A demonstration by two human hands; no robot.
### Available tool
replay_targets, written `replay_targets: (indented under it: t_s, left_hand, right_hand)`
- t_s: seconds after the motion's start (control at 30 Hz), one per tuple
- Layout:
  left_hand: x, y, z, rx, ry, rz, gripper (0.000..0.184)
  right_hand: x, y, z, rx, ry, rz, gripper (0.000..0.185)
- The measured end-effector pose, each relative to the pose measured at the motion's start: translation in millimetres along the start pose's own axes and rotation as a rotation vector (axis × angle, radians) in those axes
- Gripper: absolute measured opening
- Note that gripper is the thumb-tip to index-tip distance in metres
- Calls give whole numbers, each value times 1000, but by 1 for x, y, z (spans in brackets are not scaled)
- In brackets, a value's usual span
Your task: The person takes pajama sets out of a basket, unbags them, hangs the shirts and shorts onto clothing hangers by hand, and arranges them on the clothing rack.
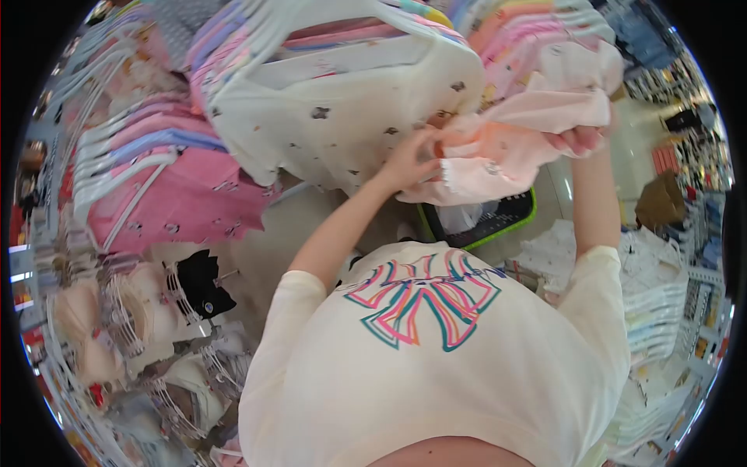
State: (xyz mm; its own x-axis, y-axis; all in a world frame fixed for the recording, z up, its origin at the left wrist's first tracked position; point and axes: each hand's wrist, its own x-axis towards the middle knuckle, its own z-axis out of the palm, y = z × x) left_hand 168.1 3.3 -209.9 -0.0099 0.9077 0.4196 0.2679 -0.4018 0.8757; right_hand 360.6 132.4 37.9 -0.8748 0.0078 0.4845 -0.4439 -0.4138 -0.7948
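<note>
A peach-pink garment (506,148) with a ruffled, pale-trimmed edge is stretched between my two hands in front of the clothes rack. My left hand (412,159) is closed on its left edge, thumb and fingers curled round the cloth. On the other side, my right hand (580,142) grips the garment's right part, its fingers partly covered by folds. Just behind my left hand hangs a cream top (334,117) with small dark prints on a white hanger (264,78).
Pink clothes (179,198) hang on the left, and bras (148,300) lower down. A black basket with a green rim (498,236) stands on the floor below the garment. White clothes on hangers (654,311) fill the right side. A brown bag (660,201) is farther right.
</note>
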Motion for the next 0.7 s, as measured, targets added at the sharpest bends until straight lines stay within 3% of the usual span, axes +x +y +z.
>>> replay_targets:
  t_s: [0.03, 0.1, 0.2, 0.27, 0.3, 0.4, 0.6, 0.7]
  left_hand:
    - [1, 9, -1, 21, 6, -88, 35]
    - [2, 19, -11, 14, 47, -146, 22]
    - [-22, 16, -48, -76, 104, -498, 21]
    - [-30, 42, -83, -95, 177, -638, 20]
    - [-40, 18, -100, -181, 207, -530, 18]
    - [-34, 57, -138, -256, 402, -584, 20]
    - [-13, 86, -173, -314, 334, -634, 26]
    - [1, 107, -168, -672, 423, -784, 31]
  right_hand:
    - [2, -2, 3, -3, -5, -29, 34]
    - [2, -6, 7, -28, 1, -76, 30]
    - [-8, -7, 11, -200, 195, -126, 26]
    - [-11, -6, 19, -535, 790, -35, 27]
    - [-20, -9, 22, -704, 1099, 21, 28]
    - [-70, -7, -24, -674, 1104, 129, 31]
    - [-89, 11, -26, -526, 1182, 16, 31]
    - [-100, 12, -35, -510, 1137, -19, 32]
